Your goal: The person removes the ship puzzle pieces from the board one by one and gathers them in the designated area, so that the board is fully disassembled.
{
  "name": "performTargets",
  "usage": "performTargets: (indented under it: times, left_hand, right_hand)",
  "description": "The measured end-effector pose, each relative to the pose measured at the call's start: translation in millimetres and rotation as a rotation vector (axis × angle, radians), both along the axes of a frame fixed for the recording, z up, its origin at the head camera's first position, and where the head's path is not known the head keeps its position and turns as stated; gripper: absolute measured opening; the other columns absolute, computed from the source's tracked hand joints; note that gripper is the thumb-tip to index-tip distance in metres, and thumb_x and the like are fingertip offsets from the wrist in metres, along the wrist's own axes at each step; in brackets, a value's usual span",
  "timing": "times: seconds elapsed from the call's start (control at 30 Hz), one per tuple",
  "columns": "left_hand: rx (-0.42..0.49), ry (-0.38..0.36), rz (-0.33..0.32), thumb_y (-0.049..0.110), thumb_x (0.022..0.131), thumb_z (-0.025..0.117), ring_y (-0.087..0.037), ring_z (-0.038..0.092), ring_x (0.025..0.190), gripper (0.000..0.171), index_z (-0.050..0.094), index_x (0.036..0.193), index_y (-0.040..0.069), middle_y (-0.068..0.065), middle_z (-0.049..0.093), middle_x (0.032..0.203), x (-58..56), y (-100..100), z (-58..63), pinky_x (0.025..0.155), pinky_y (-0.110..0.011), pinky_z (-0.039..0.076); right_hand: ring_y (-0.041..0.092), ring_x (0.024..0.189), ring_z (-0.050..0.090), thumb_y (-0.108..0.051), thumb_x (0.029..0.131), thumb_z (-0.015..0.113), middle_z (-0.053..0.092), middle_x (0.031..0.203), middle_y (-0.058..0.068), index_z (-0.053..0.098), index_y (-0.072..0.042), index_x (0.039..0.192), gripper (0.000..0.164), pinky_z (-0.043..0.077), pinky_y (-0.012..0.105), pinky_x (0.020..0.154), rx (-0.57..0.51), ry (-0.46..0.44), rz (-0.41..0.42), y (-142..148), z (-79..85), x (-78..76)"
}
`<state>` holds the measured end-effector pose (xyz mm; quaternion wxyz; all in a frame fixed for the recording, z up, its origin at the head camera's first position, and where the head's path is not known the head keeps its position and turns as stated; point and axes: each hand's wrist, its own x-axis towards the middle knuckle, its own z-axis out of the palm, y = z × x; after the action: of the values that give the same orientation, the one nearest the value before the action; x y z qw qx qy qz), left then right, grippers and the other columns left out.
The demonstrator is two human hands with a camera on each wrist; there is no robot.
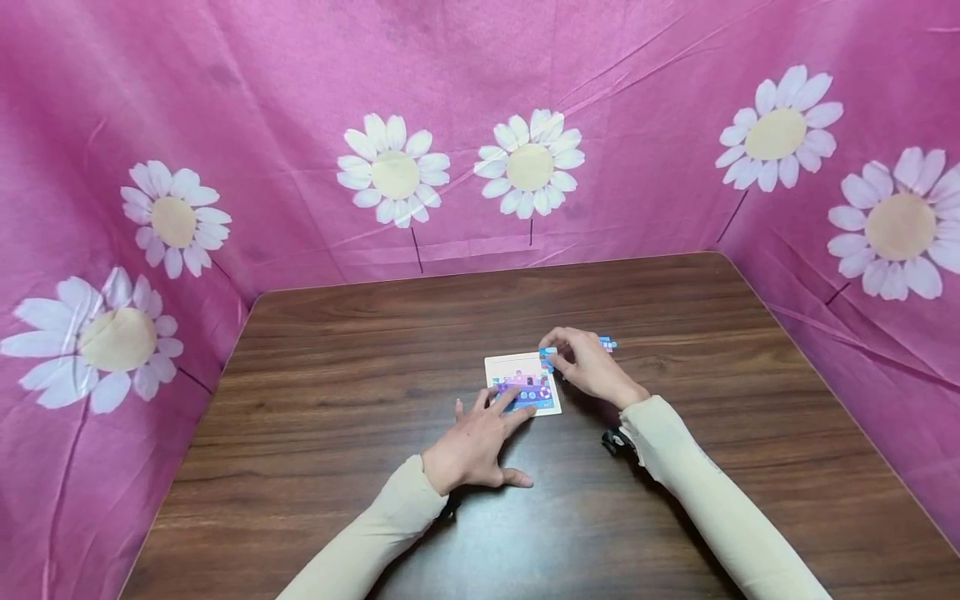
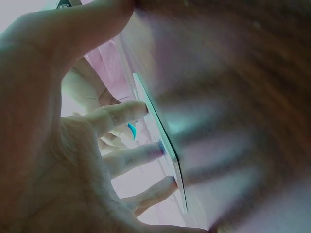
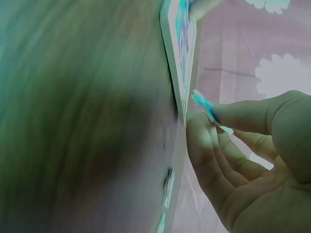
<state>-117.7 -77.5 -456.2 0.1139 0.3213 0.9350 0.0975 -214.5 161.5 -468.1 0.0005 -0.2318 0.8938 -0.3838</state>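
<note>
A jigsaw puzzle tray (image 1: 512, 362) with a white border lies on the table, its lower part filled with purple and blue pieces and its upper part pale. My left hand (image 1: 474, 442) is spread out, fingertips resting on the tray's lower part and thumb held apart to the side. Between thumb and fingers, my right hand (image 1: 588, 367) pinches a blue puzzle piece (image 1: 548, 358) at the tray's upper right corner. In the right wrist view, that puzzle piece (image 3: 206, 106) is tilted, close over the tray's edge (image 3: 171, 53).
More puzzle pieces (image 1: 607, 343) lie on the table just beyond my right hand. The brown wooden table (image 1: 337, 358) reaches back to a pink cloth (image 1: 465, 67) printed with white daisies, which also hangs at both sides.
</note>
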Motion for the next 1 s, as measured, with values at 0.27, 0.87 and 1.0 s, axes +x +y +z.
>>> performTargets:
  times: [0.27,0.87,1.0]
  left_hand:
    - [0.004,-0.02,0.007,0.069,0.078,0.08,-0.04,0.033,0.153,0.1,0.041,0.161,0.028,-0.008,0.027,0.173,-0.6,0.4,0.1,0.1,-0.079,0.042]
    - [0.018,-0.031,0.006,0.069,0.078,0.08,-0.04,0.032,0.153,0.101,0.04,0.161,0.028,-0.008,0.027,0.173,-1.2,0.1,-0.7,0.101,-0.081,0.041]
    - [0.018,-0.033,0.005,0.069,0.079,0.08,-0.041,0.032,0.154,0.1,0.04,0.161,0.028,-0.008,0.026,0.174,-1.2,0.0,-1.3,0.101,-0.081,0.04]
  right_hand:
    - [0.019,0.07,0.07,-0.001,0.097,0.069,0.075,0.095,0.016,0.068,0.0,0.114,0.017,0.056,0.023,0.062,-0.043,-0.017,-0.1,24.6,-0.7,-5.1]
    - [0.018,0.079,0.075,-0.01,0.099,0.07,0.075,0.107,0.027,0.068,0.0,0.118,0.021,0.061,0.031,0.06,-0.102,-0.16,-0.29,81.2,6.9,-13.7]
    - [0.014,0.079,0.075,-0.011,0.1,0.07,0.075,0.11,0.028,0.067,0.001,0.118,0.023,0.062,0.031,0.061,-0.109,-0.176,-0.316,89.4,7.1,-13.4]
